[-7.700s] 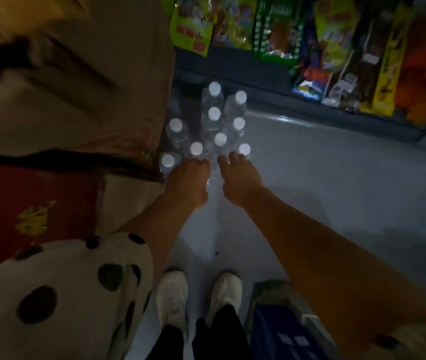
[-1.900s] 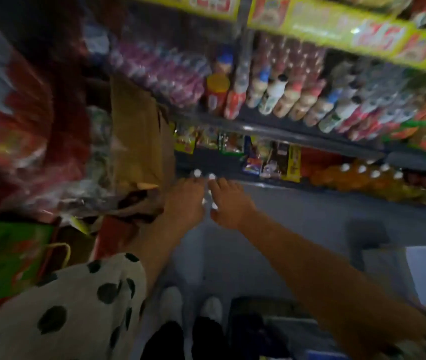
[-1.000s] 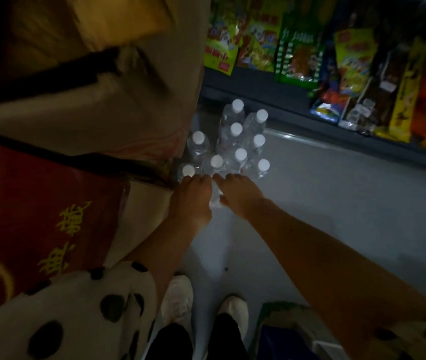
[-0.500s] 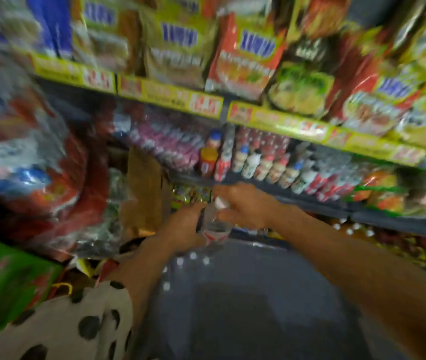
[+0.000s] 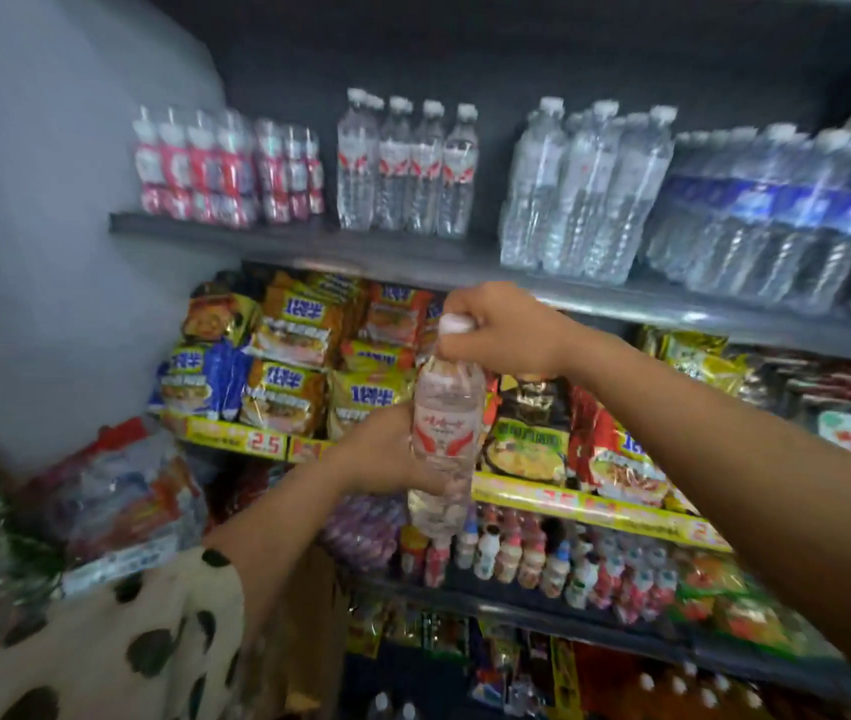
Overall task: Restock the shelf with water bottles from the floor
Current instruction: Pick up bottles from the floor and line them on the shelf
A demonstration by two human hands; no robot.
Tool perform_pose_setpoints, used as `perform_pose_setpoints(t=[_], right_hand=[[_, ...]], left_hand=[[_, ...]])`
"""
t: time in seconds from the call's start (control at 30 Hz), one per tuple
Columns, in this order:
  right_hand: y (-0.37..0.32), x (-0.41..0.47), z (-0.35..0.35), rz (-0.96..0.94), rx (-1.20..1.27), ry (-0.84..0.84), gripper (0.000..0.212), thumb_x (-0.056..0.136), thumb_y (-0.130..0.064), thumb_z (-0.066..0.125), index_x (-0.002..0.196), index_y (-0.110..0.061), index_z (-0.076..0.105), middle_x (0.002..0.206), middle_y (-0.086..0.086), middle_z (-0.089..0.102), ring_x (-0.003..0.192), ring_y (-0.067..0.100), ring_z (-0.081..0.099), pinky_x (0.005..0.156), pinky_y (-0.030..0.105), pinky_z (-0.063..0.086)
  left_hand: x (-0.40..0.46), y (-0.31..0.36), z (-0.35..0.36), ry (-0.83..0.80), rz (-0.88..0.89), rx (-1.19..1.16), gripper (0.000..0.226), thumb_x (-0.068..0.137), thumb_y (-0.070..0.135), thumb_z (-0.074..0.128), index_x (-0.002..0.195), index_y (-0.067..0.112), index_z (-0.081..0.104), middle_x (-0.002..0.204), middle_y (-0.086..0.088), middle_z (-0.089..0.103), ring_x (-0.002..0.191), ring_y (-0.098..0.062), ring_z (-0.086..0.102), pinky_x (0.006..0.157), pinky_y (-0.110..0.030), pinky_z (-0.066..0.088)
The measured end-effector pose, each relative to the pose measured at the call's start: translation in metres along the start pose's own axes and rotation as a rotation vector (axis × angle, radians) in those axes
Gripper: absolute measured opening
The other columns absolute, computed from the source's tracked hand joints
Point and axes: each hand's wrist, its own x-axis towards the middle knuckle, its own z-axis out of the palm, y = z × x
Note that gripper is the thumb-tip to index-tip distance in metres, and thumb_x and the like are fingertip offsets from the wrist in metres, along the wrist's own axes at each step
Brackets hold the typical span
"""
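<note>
Clear plastic bottle (image 5: pixel 444 439) held upright, right hand (image 5: pixel 504 330) gripping its cap, left hand (image 5: pixel 392 449) clasping its middle, below the shelf (image 5: pixel 413 257) above both; placement outstanding.

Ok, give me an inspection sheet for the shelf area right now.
Surface: top shelf, dark, with bare board in front of the rows.
Job's things: water bottle, upright, held in front of the noodle packets; matching bottles up top.
Clutter: pink bottles, clear packs, small drinks lower down.
Hands: left hand grips the body; right hand grips the cap.
Cables: nothing seen.
Surroundings: yellow price strips.
</note>
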Motion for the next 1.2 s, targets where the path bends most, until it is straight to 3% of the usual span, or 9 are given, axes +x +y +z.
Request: perform_pose_setpoints(t=[0.07, 0.13, 0.23, 0.33, 0.5, 0.6, 0.73, 0.93, 1.2], right_hand=[[-0.010, 0.018, -0.020, 0.020, -0.008, 0.054, 0.021, 0.078, -0.027, 0.068, 0.072, -0.008, 0.059, 0.068, 0.008, 0.058, 0.061, 0.011, 0.048, 0.055, 0.032, 0.040], [-0.020, 0.036, -0.038, 0.031, 0.021, 0.124, 0.018, 0.079, -0.027, 0.068, 0.077, -0.010, 0.062, 0.072, 0.004, 0.061, 0.062, 0.010, 0.051, 0.055, 0.028, 0.040], [-0.033, 0.066, -0.065, 0.023, 0.035, 0.245, 0.019, 0.082, -0.025, 0.063, 0.077, -0.006, 0.063, 0.071, 0.005, 0.063, 0.061, 0.012, 0.053, 0.055, 0.028, 0.040], [-0.048, 0.098, -0.090, 0.013, -0.003, 0.361, 0.022, 0.082, -0.029, 0.060, 0.078, -0.007, 0.061, 0.074, 0.005, 0.066, 0.067, 0.017, 0.058, 0.057, 0.029, 0.041], [-0.056, 0.155, -0.120, -0.005, -0.054, 0.499, 0.024, 0.083, -0.035, 0.060, 0.091, -0.012, 0.058, 0.092, 0.006, 0.064, 0.084, 0.024, 0.060, 0.073, 0.038, 0.049], [-0.049, 0.186, -0.128, 0.008, -0.089, 0.539, 0.030, 0.083, -0.037, 0.058, 0.095, -0.010, 0.059, 0.095, 0.007, 0.063, 0.086, 0.026, 0.060, 0.074, 0.040, 0.049], [-0.031, 0.226, -0.130, 0.013, -0.131, 0.551, 0.031, 0.084, -0.037, 0.056, 0.096, -0.008, 0.058, 0.095, 0.008, 0.062, 0.085, 0.027, 0.058, 0.073, 0.039, 0.047], [0.023, 0.300, -0.121, 0.046, -0.151, 0.484, 0.023, 0.085, -0.036, 0.055, 0.094, -0.015, 0.056, 0.092, 0.005, 0.060, 0.079, 0.022, 0.058, 0.063, 0.033, 0.044], [0.104, 0.388, -0.092, 0.055, -0.137, 0.357, 0.023, 0.088, -0.036, 0.058, 0.090, -0.013, 0.056, 0.091, 0.006, 0.061, 0.079, 0.022, 0.059, 0.062, 0.030, 0.042]], left_hand=[[0.008, 0.017, -0.029, 0.036, 0.031, 0.021, 0.047, 0.062, 0.016, 0.089, 0.094, 0.034, 0.060, 0.095, 0.018, 0.068, 0.082, 0.013, 0.062, 0.078, -0.014, 0.051], [0.016, 0.031, -0.060, 0.063, 0.053, 0.064, 0.043, 0.061, 0.014, 0.089, 0.092, 0.029, 0.064, 0.090, 0.016, 0.071, 0.076, 0.012, 0.062, 0.074, -0.015, 0.050], [0.028, 0.050, -0.111, 0.081, 0.102, 0.102, 0.052, 0.062, 0.016, 0.089, 0.107, 0.021, 0.064, 0.099, 0.010, 0.072, 0.087, 0.003, 0.066, 0.079, -0.018, 0.052], [0.037, 0.071, -0.156, 0.116, 0.134, 0.157, 0.056, 0.066, 0.023, 0.087, 0.115, 0.023, 0.059, 0.104, 0.015, 0.069, 0.092, 0.006, 0.063, 0.079, -0.013, 0.046], [0.068, 0.086, -0.210, 0.198, 0.164, 0.214, 0.052, 0.067, 0.029, 0.085, 0.112, 0.021, 0.061, 0.105, 0.011, 0.069, 0.099, -0.007, 0.064, 0.092, -0.029, 0.047], [0.091, 0.083, -0.229, 0.270, 0.173, 0.171, 0.048, 0.066, 0.023, 0.086, 0.109, 0.019, 0.064, 0.104, 0.008, 0.071, 0.098, -0.010, 0.066, 0.094, -0.033, 0.049], [0.127, 0.073, -0.242, 0.331, 0.174, 0.117, 0.039, 0.068, 0.013, 0.085, 0.104, 0.017, 0.068, 0.101, 0.006, 0.073, 0.090, -0.003, 0.067, 0.083, -0.022, 0.050], [0.204, 0.044, -0.260, 0.363, 0.117, 0.149, 0.030, 0.072, 0.017, 0.082, 0.095, 0.025, 0.064, 0.093, 0.013, 0.068, 0.084, 0.002, 0.061, 0.082, -0.024, 0.047], [0.296, -0.003, -0.272, 0.438, -0.010, 0.291, 0.036, 0.077, 0.019, 0.079, 0.108, 0.005, 0.065, 0.096, -0.004, 0.068, 0.094, -0.020, 0.065, 0.091, -0.034, 0.052]])
